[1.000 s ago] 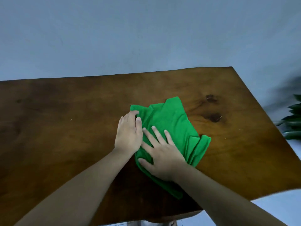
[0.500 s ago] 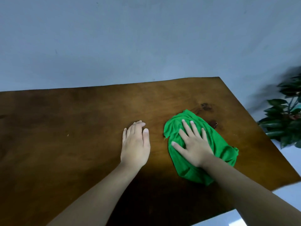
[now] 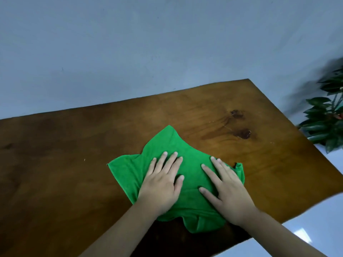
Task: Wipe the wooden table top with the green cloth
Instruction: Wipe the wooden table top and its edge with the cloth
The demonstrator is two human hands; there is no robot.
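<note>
The green cloth [image 3: 167, 154] lies spread and rumpled on the wooden table top [image 3: 55, 164], just right of the frame's centre, one corner pointing toward the upper middle and a loose fold bunched at its lower edge. Both hands rest flat on it, side by side and apart. The left hand [image 3: 161, 184] presses palm down on the cloth's middle with fingers straight and slightly spread; it grips nothing. The right hand [image 3: 226, 190] lies flat on the cloth's right part with fingers fanned toward the upper left, likewise only pressing, its little-finger side near the cloth's curled right edge.

Up and to the right of the cloth, two dark knots [image 3: 241, 133] mark the wood, with a faint wet-looking sheen between and around them. Past the table's right edge, at the frame's right border, stands a leafy plant [image 3: 326, 123], clear of the surface.

The far edge of the table runs against a pale blue wall [image 3: 148, 43]. Bare wood stretches wide to the left of the cloth; less lies between the cloth and the right and near edges.
</note>
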